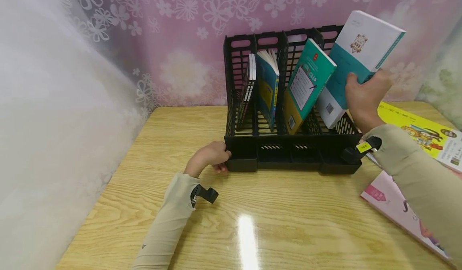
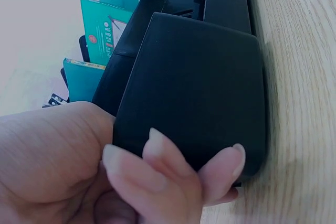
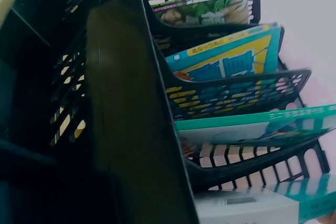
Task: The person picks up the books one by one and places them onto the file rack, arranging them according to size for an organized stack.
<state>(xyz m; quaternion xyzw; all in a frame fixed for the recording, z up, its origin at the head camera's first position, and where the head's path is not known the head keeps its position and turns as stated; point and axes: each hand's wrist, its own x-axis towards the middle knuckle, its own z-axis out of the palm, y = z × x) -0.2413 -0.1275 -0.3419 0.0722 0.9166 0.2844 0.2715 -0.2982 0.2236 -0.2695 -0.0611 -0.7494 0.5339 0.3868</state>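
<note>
Looking from the head view first: one black rack (image 1: 286,166) on a wooden table (image 1: 306,214), four slots across. The right hand (image 1: 368,93) is up at the far right slot, grasping a white-and-teal book (image 1: 368,41) by its spine side, thumb on the cover; the book's lower end is down in that slot and its top leans right. The left hand (image 1: 211,154) is low at the rack's front left corner, arm stretched forward, fingers bent around the corner. Slot one has some thin dark volumes (image 1: 247,93) (can't count them for sure), slot two one blue-and-yellow book (image 1: 268,89), slot three one green book (image 1: 304,81), tilted. Only this view gets the yellow book (image 1: 429,133) and pink book (image 1: 391,204), one of each, right of the rack. Left wrist view has what the head cam mostly hides: three of the left hand's fingertips (image 2: 226,171) curled in at the rack's front box, plus a bit of the other hand on teal up top. Right wrist view peeks in from the side: the slot dividers and a leafy photo cover on a volume in slot one. Can't tell the right hand's grip there, just a sliver of skin at the bottom corner.
</note>
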